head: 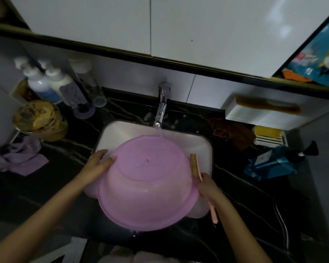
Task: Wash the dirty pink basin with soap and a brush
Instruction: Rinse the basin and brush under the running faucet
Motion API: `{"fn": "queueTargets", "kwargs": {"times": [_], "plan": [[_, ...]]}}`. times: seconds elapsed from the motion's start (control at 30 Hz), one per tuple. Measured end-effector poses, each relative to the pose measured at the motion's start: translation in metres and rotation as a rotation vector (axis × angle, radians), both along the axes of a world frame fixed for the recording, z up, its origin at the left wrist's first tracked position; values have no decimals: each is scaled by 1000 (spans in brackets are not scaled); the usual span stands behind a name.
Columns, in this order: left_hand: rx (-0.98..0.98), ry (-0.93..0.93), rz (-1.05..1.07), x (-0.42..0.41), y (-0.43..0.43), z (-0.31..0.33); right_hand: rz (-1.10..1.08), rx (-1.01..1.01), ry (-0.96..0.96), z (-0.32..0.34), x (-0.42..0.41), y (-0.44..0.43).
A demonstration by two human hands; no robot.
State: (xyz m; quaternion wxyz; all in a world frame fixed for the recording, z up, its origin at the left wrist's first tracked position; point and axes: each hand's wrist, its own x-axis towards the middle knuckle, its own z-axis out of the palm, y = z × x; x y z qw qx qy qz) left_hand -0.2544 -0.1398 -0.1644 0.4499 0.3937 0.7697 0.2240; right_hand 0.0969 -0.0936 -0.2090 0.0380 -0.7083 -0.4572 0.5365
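The pink basin (146,179) is turned upside down over the white sink (114,133), its underside facing me. Water runs from the chrome tap (162,107) onto the basin's far edge. My left hand (98,164) rests on the basin's left side with fingers stretched out. My right hand (207,186) grips a pink-handled brush (196,166) and is against the basin's right rim, with the bristle head pointing away from me.
The dark marble counter (55,186) holds a purple cloth (21,158), a yellow tub (40,120) and pump bottles (46,82) at left. At right lie a blue pump bottle (275,164), a yellow soap in a white dish (268,135) and a brown rag (234,131).
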Motion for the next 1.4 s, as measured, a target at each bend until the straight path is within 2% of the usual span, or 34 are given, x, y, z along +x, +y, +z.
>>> {"fn": "queueTargets", "kwargs": {"times": [0.33,0.47,0.53,0.63,0.73,0.83,0.9,1.0,1.07,1.1,1.2,1.27,1.33,1.4], "plan": [[136,-58,-379,57,97,-16,-83,182,-134,38,42,-13],[14,-173,-519,81,135,-16,-67,216,-184,46,48,-15],[-14,-240,-601,82,162,-43,-73,232,-216,44,43,-16],[-112,-191,-651,86,181,-51,-99,271,-299,42,33,-19],[-26,-73,-538,101,172,-29,-120,292,-417,43,27,-20],[148,325,-525,110,139,-19,-116,284,-454,47,27,-25],[257,459,-623,120,121,-13,-108,278,-425,47,27,-32],[410,398,-776,126,124,-7,-89,287,-428,45,24,-40],[353,269,-861,123,143,-11,-103,301,-435,45,22,-39],[257,178,-870,118,153,-18,-111,298,-448,47,19,-39],[38,-226,-739,96,161,-22,-103,303,-510,48,16,-37],[-36,-356,-538,84,147,-21,-114,310,-532,49,15,-37],[-53,-196,-435,75,123,-21,-120,317,-547,47,13,-38],[57,-2,-361,74,89,-24,-132,333,-558,45,11,-40]]}}
